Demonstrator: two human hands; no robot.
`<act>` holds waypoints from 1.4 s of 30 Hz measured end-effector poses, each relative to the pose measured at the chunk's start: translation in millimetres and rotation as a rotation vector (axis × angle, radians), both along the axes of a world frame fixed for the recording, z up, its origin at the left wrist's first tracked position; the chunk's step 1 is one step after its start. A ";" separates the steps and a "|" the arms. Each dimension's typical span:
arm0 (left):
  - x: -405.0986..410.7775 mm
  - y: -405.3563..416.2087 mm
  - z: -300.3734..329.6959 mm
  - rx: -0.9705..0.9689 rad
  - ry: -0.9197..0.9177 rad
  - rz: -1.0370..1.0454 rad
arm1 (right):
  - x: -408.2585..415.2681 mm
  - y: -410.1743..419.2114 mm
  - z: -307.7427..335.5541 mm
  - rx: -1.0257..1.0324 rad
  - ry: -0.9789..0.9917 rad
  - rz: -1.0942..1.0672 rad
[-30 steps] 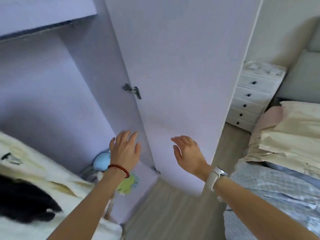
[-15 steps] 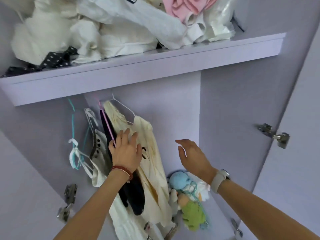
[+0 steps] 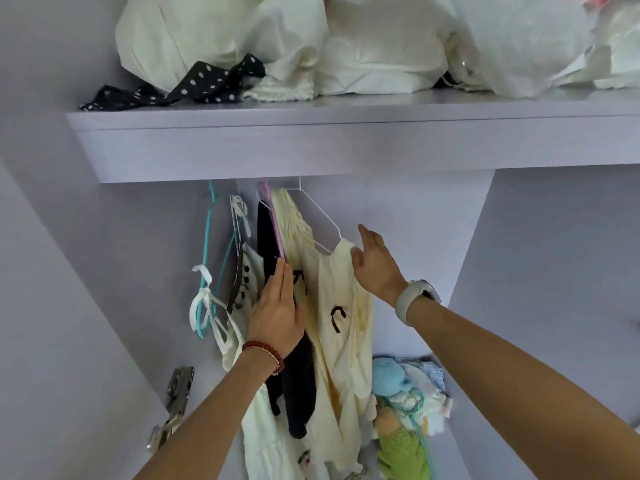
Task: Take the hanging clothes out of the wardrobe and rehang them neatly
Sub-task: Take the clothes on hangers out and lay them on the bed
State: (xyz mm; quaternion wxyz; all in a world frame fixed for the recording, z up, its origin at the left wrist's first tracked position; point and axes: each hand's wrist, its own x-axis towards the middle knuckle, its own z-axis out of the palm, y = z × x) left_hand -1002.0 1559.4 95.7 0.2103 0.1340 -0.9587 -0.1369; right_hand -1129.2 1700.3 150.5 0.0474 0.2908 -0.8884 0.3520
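The left hand is flat and open, with its fingers straight and close together. It is slid in between the black top and the cream shirt, and it touches both. It holds nothing. A red bead band is on that wrist.

The right hand is open too, with the fingers spread a little. Its palm rests on the right shoulder of the cream shirt, just beside the white hanger. It grips nothing. A white watch is on that wrist.

The clothes hang in the wardrobe, under the shelf. The rail is hidden behind the shelf edge. The cream shirt hangs on the white hanger and has black marks on its front. The black top hangs just left of it on a pink hanger. Next to the left is a white dress with black buttons and thin straps. Furthest left is a teal hanger with white ties around it.

On top of the shelf is a heap of white clothes, and a black dotted scarf lies at its left end.

Down low on the right, soft toys sit in a pile, one blue and one green. A metal hinge is on the left wall.
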 end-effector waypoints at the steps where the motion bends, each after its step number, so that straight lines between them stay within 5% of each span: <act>1: 0.0 0.2 -0.3 0.003 0.010 0.001 | -2.5 -5.1 -0.1 -0.006 -0.033 -0.002; 6: -0.1 1.7 -1.9 0.018 0.018 -0.006 | -7.4 -23.2 0.3 0.182 -0.050 0.027; 14: -5.2 6.4 0.3 0.038 -0.010 0.034 | -4.7 -14.4 6.3 0.028 0.182 -0.098; 20: -5.9 7.5 0.5 0.054 -0.051 0.049 | 6.6 20.6 -8.8 -0.181 0.090 -0.189; 25: -6.3 27.9 6.2 0.038 0.047 0.072 | 34.3 72.8 -49.7 -0.142 0.029 -0.217; 30: -14.5 77.7 5.9 0.024 0.212 -0.151 | 75.7 141.8 -73.0 -0.004 0.065 -0.243; 35: -38.7 153.6 -6.7 -0.012 0.139 -0.386 | 138.8 227.6 -77.8 0.123 0.277 -0.293; 42: -24.5 286.6 -35.6 0.078 0.030 -0.987 | 257.5 362.6 -109.9 0.250 0.062 -0.651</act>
